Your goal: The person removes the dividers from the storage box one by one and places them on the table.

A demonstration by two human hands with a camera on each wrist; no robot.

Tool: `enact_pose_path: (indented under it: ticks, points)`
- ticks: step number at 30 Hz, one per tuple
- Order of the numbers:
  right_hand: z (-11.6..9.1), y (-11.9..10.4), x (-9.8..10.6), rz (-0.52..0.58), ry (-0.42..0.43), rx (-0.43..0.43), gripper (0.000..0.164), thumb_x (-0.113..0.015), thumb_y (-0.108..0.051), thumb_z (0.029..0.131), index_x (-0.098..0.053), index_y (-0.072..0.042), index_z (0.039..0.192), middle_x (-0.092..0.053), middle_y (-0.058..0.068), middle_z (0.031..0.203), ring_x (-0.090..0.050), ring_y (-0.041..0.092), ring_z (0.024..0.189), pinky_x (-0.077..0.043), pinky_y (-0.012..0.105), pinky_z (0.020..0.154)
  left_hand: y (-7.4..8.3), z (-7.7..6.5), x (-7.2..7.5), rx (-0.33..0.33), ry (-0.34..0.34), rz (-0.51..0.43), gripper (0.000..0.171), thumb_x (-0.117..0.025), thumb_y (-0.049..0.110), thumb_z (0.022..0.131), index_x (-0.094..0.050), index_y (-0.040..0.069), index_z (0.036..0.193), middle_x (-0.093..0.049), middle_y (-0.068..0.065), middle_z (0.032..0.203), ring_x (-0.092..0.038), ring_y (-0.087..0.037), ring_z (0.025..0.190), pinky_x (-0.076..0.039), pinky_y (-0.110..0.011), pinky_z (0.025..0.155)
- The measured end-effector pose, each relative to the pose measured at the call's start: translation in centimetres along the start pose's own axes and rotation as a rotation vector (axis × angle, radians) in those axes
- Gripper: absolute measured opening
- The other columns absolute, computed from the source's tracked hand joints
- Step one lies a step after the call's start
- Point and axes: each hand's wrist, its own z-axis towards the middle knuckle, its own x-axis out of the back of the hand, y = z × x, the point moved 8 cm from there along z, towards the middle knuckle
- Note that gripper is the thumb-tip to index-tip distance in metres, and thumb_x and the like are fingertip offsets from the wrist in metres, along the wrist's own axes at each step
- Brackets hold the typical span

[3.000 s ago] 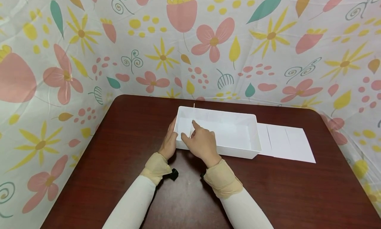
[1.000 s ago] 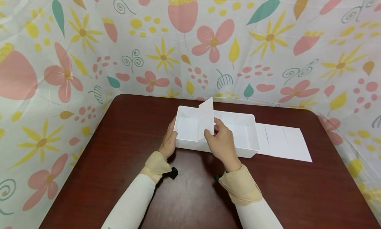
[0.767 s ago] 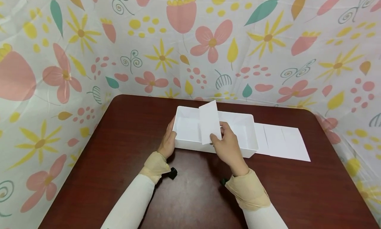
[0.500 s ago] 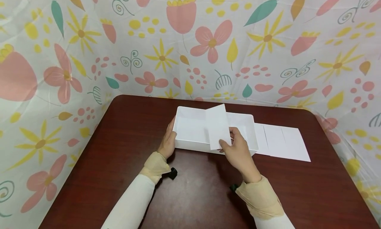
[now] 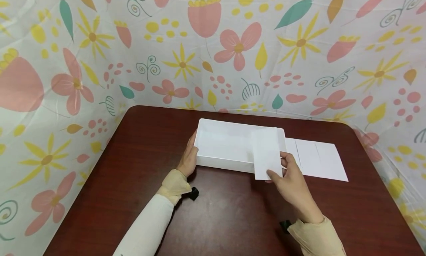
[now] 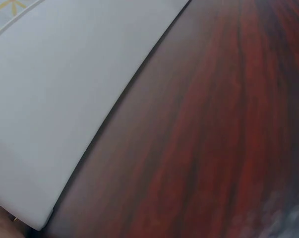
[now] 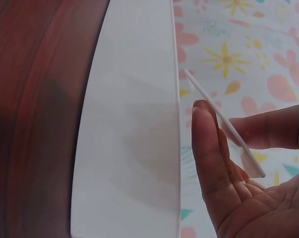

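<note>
A long white box (image 5: 223, 141) without a lid stands on the table. My left hand (image 5: 188, 158) rests against its left end, fingers along the wall and thumb by the front corner; only a sliver of this hand (image 6: 3, 225) shows in the left wrist view. Between thumb and fingers, my right hand (image 5: 293, 180) pinches a flat white rectangular divider (image 5: 267, 152) by its lower right part. The divider is held above the box's right end and overlaps the front rim. In the right wrist view the divider (image 7: 223, 121) appears nearly edge-on, apart from the box wall (image 7: 129, 129).
Flat white pieces (image 5: 317, 158) with thin dark lines across them lie right of the box, partly hidden behind it and my right hand. The dark red-brown table (image 5: 219, 219) extends in front. A flower-patterned curtain (image 5: 213, 56) hangs behind and to the left.
Three seconds ago the divider stood edge-on inside the box's left part. My right hand has since lifted it out and carried it right, turning its face up. My left hand has stayed put.
</note>
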Motion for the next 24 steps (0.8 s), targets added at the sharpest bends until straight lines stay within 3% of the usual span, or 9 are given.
enact_pose_path:
  ticks: [11, 15, 20, 24]
  points:
    - [-2.1, 0.9, 3.1, -0.151, 0.041, 0.025, 0.067, -0.061, 0.001, 0.089, -0.023, 0.005, 0.144, -0.05, 0.03, 0.128, -0.055, 0.032, 0.107, -0.049, 0.012, 0.069, -0.2, -0.1, 0.1, -0.01, 0.002, 0.005, 0.067, -0.024, 0.001, 0.088, -0.016, 0.005, 0.154, -0.02, -0.01, 0.157, -0.015, -0.015, 0.139, -0.016, -0.052, 0.114]
    - [-2.9, 1.1, 3.9, -0.135, 0.047, 0.05, 0.071, -0.06, 0.006, 0.089, -0.019, 0.007, 0.146, -0.048, 0.032, 0.13, -0.054, 0.021, 0.109, -0.048, 0.009, 0.071, -0.1, -0.1, 0.0, -0.006, -0.016, -0.005, 0.067, -0.023, -0.004, 0.089, -0.015, 0.006, 0.154, -0.016, -0.01, 0.158, -0.012, -0.016, 0.14, -0.014, -0.053, 0.114]
    - [-3.9, 1.6, 5.4, -0.135, 0.115, 0.066, 0.067, -0.058, 0.012, 0.086, -0.021, 0.013, 0.142, -0.05, 0.034, 0.124, -0.053, -0.001, 0.098, -0.049, 0.008, 0.069, 1.6, -0.1, 0.1, -0.008, -0.024, -0.023, 0.064, -0.023, -0.009, 0.088, -0.015, -0.004, 0.152, -0.016, -0.023, 0.156, -0.013, -0.029, 0.14, -0.014, -0.058, 0.113]
    - [-4.7, 2.2, 6.9, -0.15, 0.194, 0.03, 0.058, -0.056, 0.01, 0.089, -0.024, 0.013, 0.138, -0.051, 0.033, 0.121, -0.054, -0.004, 0.094, -0.049, 0.008, 0.067, 3.4, -0.3, 0.3, 0.011, -0.03, -0.016, 0.063, -0.023, -0.008, 0.087, -0.014, -0.008, 0.15, -0.016, -0.028, 0.154, -0.014, -0.035, 0.139, -0.015, -0.058, 0.112]
